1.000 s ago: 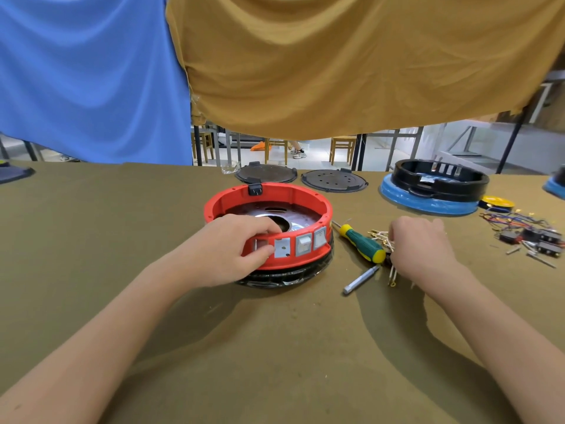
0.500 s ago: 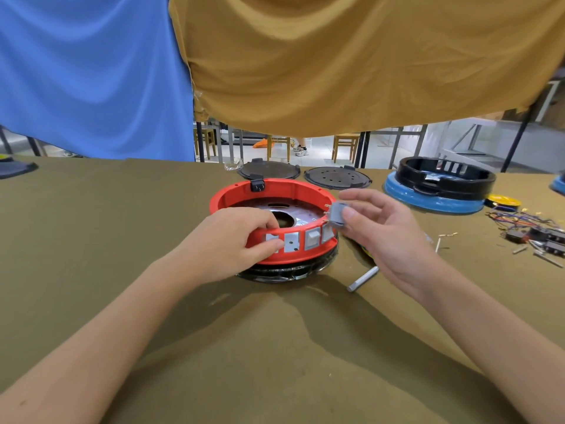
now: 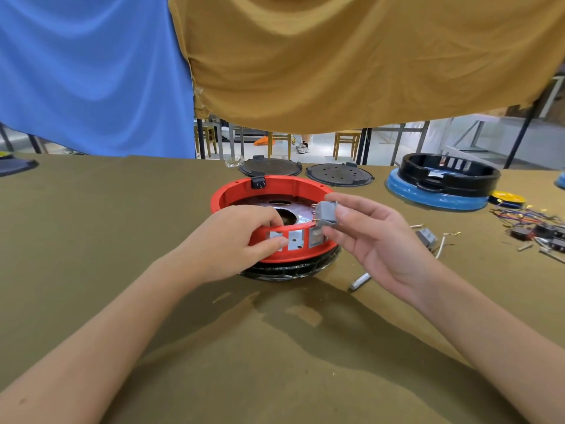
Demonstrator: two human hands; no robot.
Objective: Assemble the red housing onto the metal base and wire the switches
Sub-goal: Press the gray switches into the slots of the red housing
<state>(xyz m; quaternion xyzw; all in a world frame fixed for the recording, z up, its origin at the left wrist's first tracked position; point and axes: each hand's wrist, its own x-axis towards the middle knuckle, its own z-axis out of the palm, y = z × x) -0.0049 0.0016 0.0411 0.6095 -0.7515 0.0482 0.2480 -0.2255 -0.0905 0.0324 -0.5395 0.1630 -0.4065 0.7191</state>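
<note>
- Right now the right hand (image 3: 379, 240) pinches a grey rocker switch (image 3: 327, 213) between thumb and fingertips, terminals pointing left, just above the near-right rim of the red housing (image 3: 275, 191).
- Left hand (image 3: 235, 240) grips the housing's near wall, fingers curled over the rim, thumb beside the switch openings (image 3: 295, 239).
- Housing sits on the metal base (image 3: 284, 209) on the olive worktop (image 3: 122, 240).
- Loose wires (image 3: 526, 217) lie well apart, far right.
</note>
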